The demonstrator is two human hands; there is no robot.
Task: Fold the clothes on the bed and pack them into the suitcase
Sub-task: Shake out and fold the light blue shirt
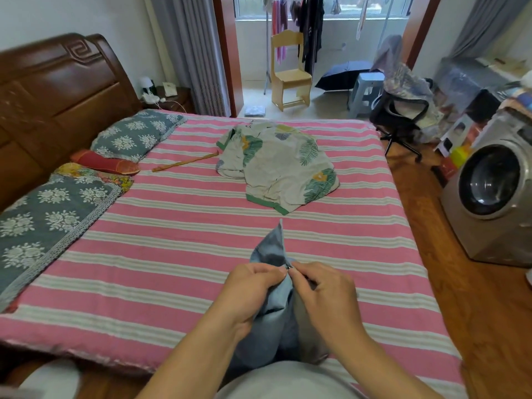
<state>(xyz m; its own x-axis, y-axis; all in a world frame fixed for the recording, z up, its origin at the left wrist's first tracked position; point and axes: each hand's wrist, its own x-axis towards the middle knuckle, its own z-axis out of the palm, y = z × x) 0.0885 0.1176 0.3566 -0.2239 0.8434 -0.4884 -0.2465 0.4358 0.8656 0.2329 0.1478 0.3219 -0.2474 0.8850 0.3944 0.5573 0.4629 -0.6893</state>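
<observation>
Low in the frame I had the left hand and right hand pinching the blue garment together above the bed, probably fastening it before folding; no suitcase showed.

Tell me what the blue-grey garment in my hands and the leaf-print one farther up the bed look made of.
Blue-grey garment: thin woven fabric with a slight sheen, possibly a satiny synthetic; it creases sharply. Leaf-print garment: matte, soft, rumpled cloth, likely cotton, with green trim. Neither is certain from looks alone.
</observation>
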